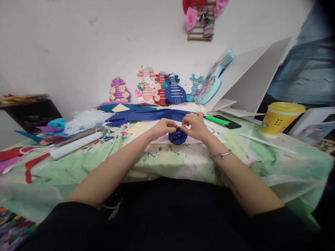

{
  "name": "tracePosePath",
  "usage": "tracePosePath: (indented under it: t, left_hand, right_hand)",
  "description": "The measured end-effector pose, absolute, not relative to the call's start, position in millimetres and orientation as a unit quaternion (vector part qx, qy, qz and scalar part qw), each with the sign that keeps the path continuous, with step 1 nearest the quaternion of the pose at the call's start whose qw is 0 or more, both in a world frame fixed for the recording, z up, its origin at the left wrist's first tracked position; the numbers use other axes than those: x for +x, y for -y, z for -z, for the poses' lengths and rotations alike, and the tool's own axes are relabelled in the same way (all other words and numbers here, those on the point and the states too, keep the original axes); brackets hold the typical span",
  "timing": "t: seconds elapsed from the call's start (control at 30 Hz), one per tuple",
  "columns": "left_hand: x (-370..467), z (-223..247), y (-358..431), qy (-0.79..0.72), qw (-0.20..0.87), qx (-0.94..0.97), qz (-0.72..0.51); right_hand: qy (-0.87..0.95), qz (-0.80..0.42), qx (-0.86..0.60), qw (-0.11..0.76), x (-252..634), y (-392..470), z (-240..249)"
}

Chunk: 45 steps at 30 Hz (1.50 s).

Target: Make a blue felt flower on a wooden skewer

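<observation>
A dark blue paper flower (177, 137) lies on a white sheet (201, 140) near the table's front edge. My left hand (165, 128) is at the flower's upper left, its fingers pinched together close to a small dark piece at the top. From the upper right, my right hand (195, 126) meets it, thumb and fingers closed at the same spot. What exactly sits between the fingertips of each hand is too small to make out. A bracelet (220, 155) circles my right wrist.
Blue paper (146, 115) lies behind the hands, with a green cutter (216, 120) and dark phone (230, 122) right of it. Decorated paper instruments (176, 93) lean on the wall. A yellow-lidded cup (281, 120) stands right; a white roll (75, 145) and string (85, 120) lie left.
</observation>
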<state>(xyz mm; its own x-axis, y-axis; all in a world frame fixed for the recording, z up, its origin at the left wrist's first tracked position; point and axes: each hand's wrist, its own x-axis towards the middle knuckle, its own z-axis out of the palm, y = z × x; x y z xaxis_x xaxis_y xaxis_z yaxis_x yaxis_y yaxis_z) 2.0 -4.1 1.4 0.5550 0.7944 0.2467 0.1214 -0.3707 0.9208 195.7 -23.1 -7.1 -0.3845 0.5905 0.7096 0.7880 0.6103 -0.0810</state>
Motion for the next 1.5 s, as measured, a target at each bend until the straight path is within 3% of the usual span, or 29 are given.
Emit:
tracePosePath:
  t: [0.57, 1.07, 1.3, 1.5]
  left_hand:
    - [-4, -8, 11, -0.344, 0.460, 0.767, -0.287]
    - [-6, -6, 5, -0.333, 0.436, 0.777, -0.308]
    - [-4, -5, -1, -0.392, 0.436, 0.720, -0.371]
    - [-6, -3, -8, -0.401, 0.489, 0.656, -0.412]
  right_hand:
    - [0.848, 0.165, -0.379, 0.330, 193, 32, 2]
    - [0.850, 0.161, -0.369, 0.341, 192, 33, 2]
    - [0.782, 0.152, -0.382, 0.468, 189, 35, -2]
    - [0.776, 0.097, -0.404, 0.474, 189, 28, 2]
